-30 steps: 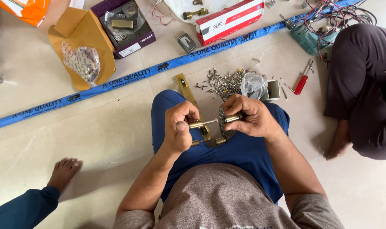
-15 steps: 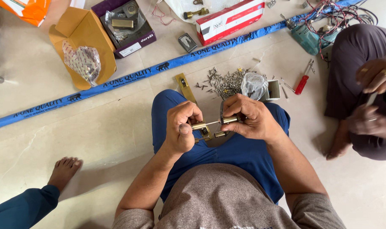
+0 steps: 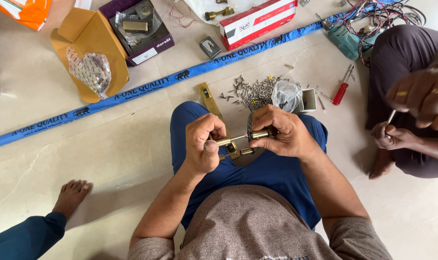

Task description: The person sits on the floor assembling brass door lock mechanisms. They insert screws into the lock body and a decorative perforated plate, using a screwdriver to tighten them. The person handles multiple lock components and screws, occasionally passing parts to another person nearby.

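I sit on the floor with a brass door-lock assembly (image 3: 243, 139) held over my blue-trousered lap. My left hand (image 3: 204, 144) is closed around one brass end piece of it. My right hand (image 3: 281, 132) grips the other brass cylinder and the round dark plate. A thin metal spindle runs between the two hands. A brass strike plate (image 3: 208, 98) lies on the floor just beyond my knee. A pile of loose screws (image 3: 250, 91) and a small clear plastic bag (image 3: 286, 94) lie in front of my right hand.
A long blue strip (image 3: 132, 94) crosses the floor diagonally. Beyond it are a tan cardboard box (image 3: 89, 36), a purple box of lock parts (image 3: 142, 29) and a red-and-white carton (image 3: 257, 21). A red screwdriver (image 3: 340, 91) lies right. Another person's hands (image 3: 411, 106) work at right; a bare foot (image 3: 72, 192) shows lower left.
The person at right has brought both hands into view, holding a thin tool. My hands stay on the lock assembly with little movement.
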